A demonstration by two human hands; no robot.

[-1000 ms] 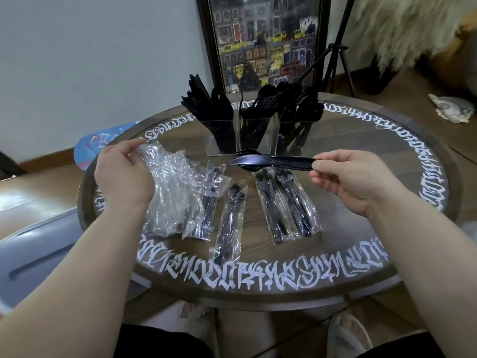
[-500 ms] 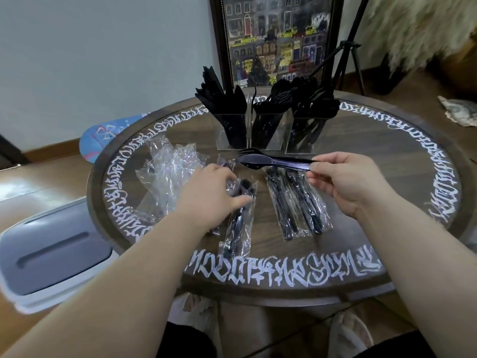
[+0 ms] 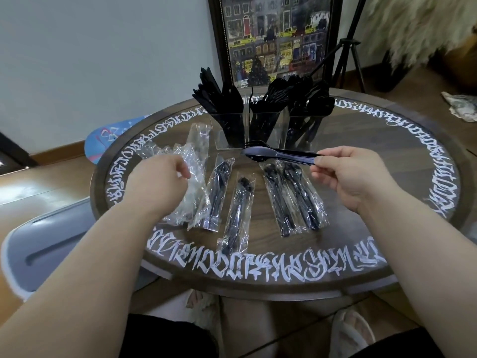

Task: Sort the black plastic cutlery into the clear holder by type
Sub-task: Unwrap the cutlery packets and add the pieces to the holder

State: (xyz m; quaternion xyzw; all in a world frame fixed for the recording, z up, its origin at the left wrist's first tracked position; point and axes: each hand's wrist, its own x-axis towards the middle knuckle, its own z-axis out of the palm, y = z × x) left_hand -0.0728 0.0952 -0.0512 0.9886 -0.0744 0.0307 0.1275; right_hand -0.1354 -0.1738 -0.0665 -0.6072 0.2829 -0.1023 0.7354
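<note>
The right hand (image 3: 346, 177) pinches the handle ends of a small bunch of loose black cutlery (image 3: 273, 154) between thumb and fingers, holding it level above the middle of the tabletop (image 3: 387, 182), heads pointing left. A knife blade and fork tines show at the far end; how many pieces are stacked in the bunch is hard to tell. The left hand (image 3: 158, 182) hovers over the left part of the tabletop, fingers curled loosely beside a heap of crumpled empty wrappers (image 3: 191, 161); whether it touches them or holds any cannot be told, since the fingertips are hidden behind the knuckles.

Four sealed cutlery packets lie across the near middle: one (image 3: 216, 195) just beside the wrappers, one (image 3: 237, 213) nearer the front edge, and two (image 3: 294, 197) side by side under the right hand, overlapping a little.

The clear holder (image 3: 260, 130) stands toward the far edge, with three compartments, each bristling with black cutlery: knives on the left, forks in the middle, and what seem to be spoons on the right, though these blur into one dark mass.
</note>
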